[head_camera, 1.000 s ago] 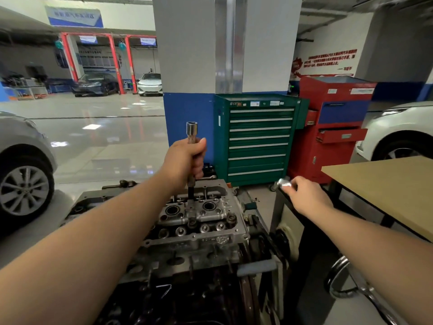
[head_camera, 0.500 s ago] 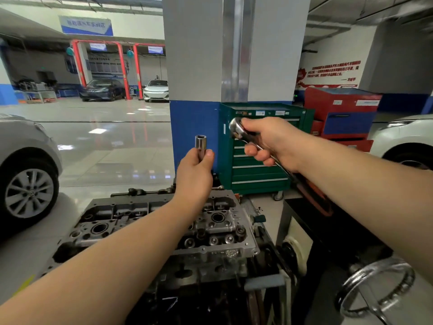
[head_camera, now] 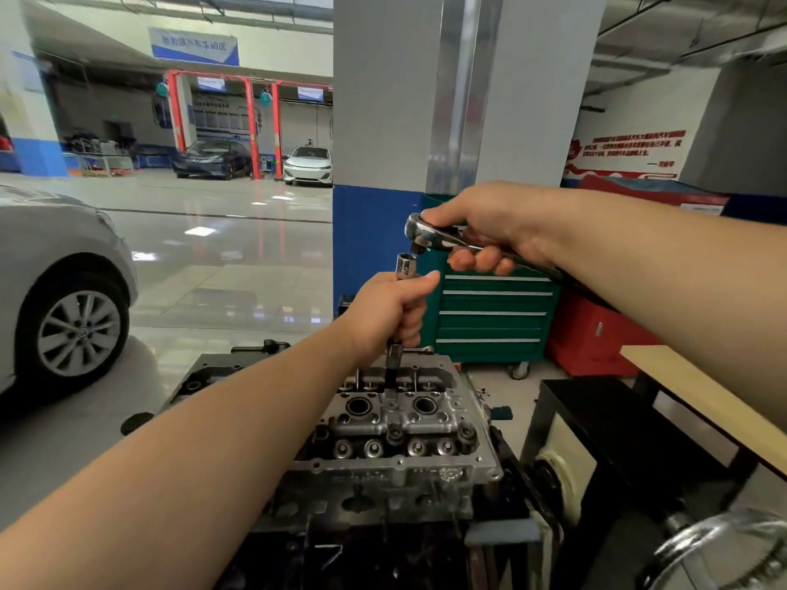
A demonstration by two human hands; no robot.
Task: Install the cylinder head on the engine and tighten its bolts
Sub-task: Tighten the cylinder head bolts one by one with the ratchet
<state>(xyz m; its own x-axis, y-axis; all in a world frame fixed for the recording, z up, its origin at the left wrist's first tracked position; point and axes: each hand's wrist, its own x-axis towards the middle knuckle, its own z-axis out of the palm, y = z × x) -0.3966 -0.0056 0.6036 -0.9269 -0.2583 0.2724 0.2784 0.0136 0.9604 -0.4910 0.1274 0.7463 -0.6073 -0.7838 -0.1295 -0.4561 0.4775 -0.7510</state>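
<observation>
Since the earlier frame, the ratchet wrench (head_camera: 430, 236) has been brought down and to the left, so that its drive head is now held just above the open top of the extension bar (head_camera: 403, 266), with a small gap between them; half a second ago the two were well apart. The ratchet wrench is grasped near its head by the right hand (head_camera: 489, 229), fingers curled beneath the handle and thumb laid on top. The extension bar is gripped around its middle by the left hand (head_camera: 394, 313), with the thumb pressed against the upper socket end. The bar is held upright, and its lower end is seated in a recess along the centre line of the cylinder head (head_camera: 400, 423). The cylinder head is observed resting on top of the engine (head_camera: 340, 547), directly below both hands. Whether the lower end is engaged on a bolt cannot be told. A green tool cabinet (head_camera: 494, 317) and a red cabinet (head_camera: 596, 334) are noted behind the hands, a wooden table (head_camera: 702, 402) at the right, and a silver car (head_camera: 59, 283) at the left.
</observation>
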